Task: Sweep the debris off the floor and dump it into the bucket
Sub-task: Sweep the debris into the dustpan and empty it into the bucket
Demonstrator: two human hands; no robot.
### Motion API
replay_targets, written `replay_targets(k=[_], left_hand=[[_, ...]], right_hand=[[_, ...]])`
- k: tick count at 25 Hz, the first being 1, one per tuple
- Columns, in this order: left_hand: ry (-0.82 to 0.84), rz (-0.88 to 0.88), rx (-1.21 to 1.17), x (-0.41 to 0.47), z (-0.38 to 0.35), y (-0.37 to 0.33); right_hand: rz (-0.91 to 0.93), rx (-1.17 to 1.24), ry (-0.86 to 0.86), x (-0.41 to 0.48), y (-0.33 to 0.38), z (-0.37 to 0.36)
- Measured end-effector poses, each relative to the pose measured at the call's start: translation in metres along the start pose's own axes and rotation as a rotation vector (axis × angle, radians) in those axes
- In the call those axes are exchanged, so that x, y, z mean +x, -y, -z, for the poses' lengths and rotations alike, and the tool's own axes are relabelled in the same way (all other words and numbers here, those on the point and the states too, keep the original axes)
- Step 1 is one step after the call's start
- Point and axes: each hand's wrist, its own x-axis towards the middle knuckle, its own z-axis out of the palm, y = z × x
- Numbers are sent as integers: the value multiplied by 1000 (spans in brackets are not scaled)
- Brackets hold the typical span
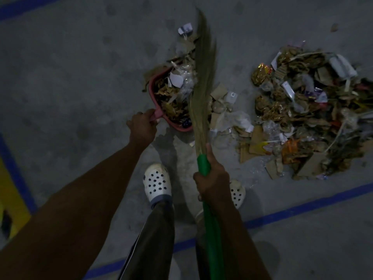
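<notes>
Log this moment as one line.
left hand: grips dustpan handle | right hand: grips broom handle | dustpan: partly full | debris pile: on floor | bucket: not in view

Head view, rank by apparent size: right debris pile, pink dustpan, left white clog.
1. debris pile
2. pink dustpan
3. white clog
The clog lies nearer the camera, so that last gap is unsure.

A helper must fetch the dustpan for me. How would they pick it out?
On the grey floor, look left of the big debris pile, just left of the broom bristles. The dustpan sits there, its handle gripped by the left hand. It is a pink pan filled with scraps, unlike the loose brown litter around it.
</notes>
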Motion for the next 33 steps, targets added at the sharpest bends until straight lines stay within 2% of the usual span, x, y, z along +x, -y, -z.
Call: replay_targets(k=[6, 11, 16, 20, 23, 27, 33], left_hand=[[-15, -12, -28, -48, 52, -36], [7, -42, -60, -111, 106, -107], [7, -14, -132, -192, 165, -191], [-82, -85, -298, -256, 210, -265], [-75, -104, -362, -296, 246, -317], [-77, -188, -348, -355, 300, -370], [-21, -306, -262, -414, 342, -398]], right_hand=[[-56, -74, -18, -71, 5, 61], [7, -88, -82, -149, 22, 124], [-7, -90, -90, -239, 47, 186], [18, -69, -151, -306, 62, 234], [-12, -104, -211, -344, 70, 269], [-43, 8, -296, -407, 67, 303], [-92, 106, -383, -488, 58, 314]])
